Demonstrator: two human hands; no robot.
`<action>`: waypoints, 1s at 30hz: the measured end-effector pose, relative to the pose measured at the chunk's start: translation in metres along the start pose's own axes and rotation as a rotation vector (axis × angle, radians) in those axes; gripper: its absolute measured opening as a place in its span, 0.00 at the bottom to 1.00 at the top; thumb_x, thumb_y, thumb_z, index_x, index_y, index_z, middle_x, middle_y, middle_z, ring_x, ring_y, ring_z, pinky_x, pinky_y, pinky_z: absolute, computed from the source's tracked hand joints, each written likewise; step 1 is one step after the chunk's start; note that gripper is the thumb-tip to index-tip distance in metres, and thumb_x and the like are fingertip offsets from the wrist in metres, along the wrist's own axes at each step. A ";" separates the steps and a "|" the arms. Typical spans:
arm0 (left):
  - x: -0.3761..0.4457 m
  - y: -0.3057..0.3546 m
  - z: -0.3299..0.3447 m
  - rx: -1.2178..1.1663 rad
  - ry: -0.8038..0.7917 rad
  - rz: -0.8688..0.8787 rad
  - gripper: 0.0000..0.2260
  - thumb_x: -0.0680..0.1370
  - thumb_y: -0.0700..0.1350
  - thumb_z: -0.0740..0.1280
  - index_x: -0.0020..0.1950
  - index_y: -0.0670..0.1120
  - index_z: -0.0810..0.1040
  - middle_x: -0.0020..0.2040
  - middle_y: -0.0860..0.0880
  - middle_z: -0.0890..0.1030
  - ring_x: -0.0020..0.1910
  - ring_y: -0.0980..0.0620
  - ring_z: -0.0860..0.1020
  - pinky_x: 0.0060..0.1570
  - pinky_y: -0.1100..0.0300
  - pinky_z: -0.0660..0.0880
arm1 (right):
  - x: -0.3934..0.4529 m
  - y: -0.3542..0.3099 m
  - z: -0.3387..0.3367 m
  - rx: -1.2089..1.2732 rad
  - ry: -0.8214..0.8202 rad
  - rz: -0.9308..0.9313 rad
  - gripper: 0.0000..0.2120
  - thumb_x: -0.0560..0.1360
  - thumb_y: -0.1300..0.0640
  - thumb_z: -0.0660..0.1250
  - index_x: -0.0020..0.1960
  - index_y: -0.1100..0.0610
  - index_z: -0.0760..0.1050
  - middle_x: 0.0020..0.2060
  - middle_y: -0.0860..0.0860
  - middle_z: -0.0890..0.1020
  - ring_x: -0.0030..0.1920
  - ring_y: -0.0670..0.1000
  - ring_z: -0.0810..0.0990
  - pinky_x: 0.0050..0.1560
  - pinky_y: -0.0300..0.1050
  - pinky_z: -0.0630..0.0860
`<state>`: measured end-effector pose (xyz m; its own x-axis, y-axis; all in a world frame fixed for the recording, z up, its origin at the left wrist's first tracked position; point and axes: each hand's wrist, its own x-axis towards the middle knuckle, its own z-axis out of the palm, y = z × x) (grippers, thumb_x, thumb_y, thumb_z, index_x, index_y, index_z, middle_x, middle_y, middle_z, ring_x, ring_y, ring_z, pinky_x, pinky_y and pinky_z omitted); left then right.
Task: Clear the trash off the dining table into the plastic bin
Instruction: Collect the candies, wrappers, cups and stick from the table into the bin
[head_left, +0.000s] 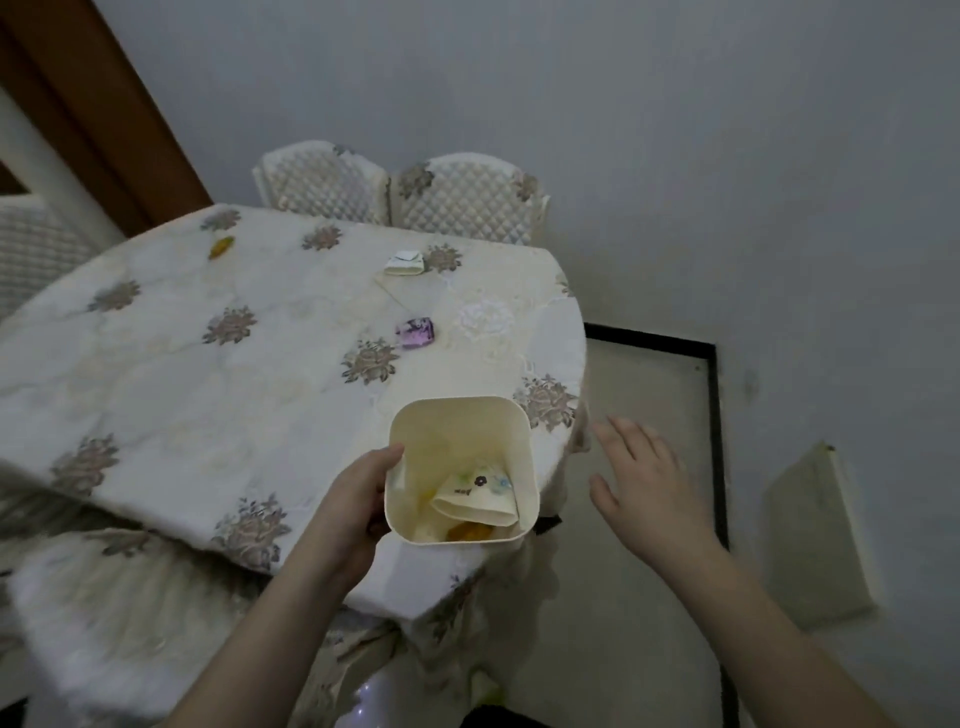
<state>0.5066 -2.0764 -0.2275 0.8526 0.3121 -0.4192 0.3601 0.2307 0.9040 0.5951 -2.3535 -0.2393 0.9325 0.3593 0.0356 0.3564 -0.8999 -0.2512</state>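
Left hand (358, 499) fingers clamped on bin (462, 467) rim; right hand (649, 483) fingers apart, empty; reach purple wrapper (415, 332) beyond fingertips, keeping bin steady on surface (156, 364).

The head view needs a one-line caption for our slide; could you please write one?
Left hand holds the cream plastic bin at the table's edge; right hand open; three wrappers remain.
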 end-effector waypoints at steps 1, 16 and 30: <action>0.005 0.001 -0.007 -0.020 0.016 0.002 0.17 0.65 0.58 0.68 0.42 0.45 0.76 0.27 0.50 0.71 0.23 0.53 0.65 0.24 0.61 0.60 | 0.012 -0.009 0.005 0.000 -0.017 -0.031 0.28 0.76 0.51 0.62 0.75 0.51 0.59 0.74 0.50 0.64 0.72 0.55 0.60 0.68 0.54 0.61; 0.045 0.000 -0.107 -0.235 0.317 0.067 0.15 0.70 0.59 0.68 0.41 0.47 0.81 0.32 0.47 0.75 0.33 0.49 0.73 0.36 0.55 0.69 | 0.141 -0.118 0.075 -0.002 -0.241 -0.492 0.30 0.77 0.47 0.60 0.76 0.50 0.56 0.76 0.50 0.59 0.75 0.53 0.56 0.72 0.50 0.56; 0.021 -0.017 -0.119 -0.418 0.778 0.012 0.14 0.78 0.52 0.61 0.52 0.42 0.75 0.45 0.39 0.72 0.40 0.41 0.68 0.36 0.47 0.61 | 0.199 -0.170 0.149 -0.156 -0.553 -0.949 0.37 0.72 0.42 0.62 0.76 0.54 0.54 0.75 0.54 0.60 0.74 0.54 0.58 0.72 0.50 0.55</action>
<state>0.4732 -1.9637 -0.2616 0.3008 0.8207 -0.4858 0.0549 0.4936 0.8680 0.7112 -2.0924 -0.3332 0.1363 0.9449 -0.2977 0.9520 -0.2081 -0.2246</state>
